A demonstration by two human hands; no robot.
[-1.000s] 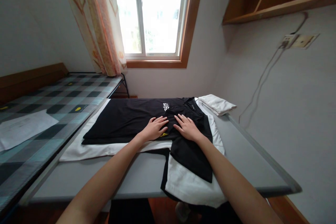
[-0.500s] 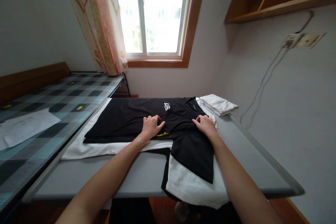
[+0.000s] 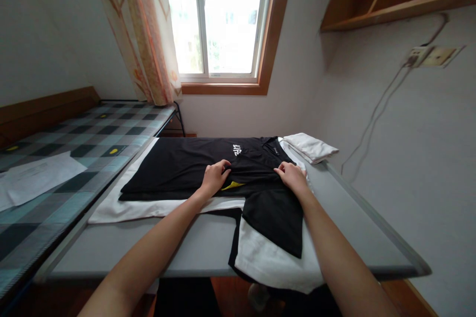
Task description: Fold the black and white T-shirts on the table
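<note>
A black T-shirt with white lettering on its chest lies spread over a white shirt, with more black cloth underneath. My left hand pinches the black T-shirt near its middle, thumb and forefinger together on the cloth. Beside those fingers a small yellow patch shows. My right hand is closed on the black T-shirt near the shoulder, below the collar. The sleeve hangs toward me over the white one, whose end drops past the table's near edge.
The garments lie on a grey folding table. A folded white cloth sits at its far right corner. To the left is a bed with a checked mattress and papers. A cord runs down the right wall.
My left hand's thumb and fingers have drawn closer together on the black T-shirt, and more of the yellow patch shows. My right hand has barely moved.
</note>
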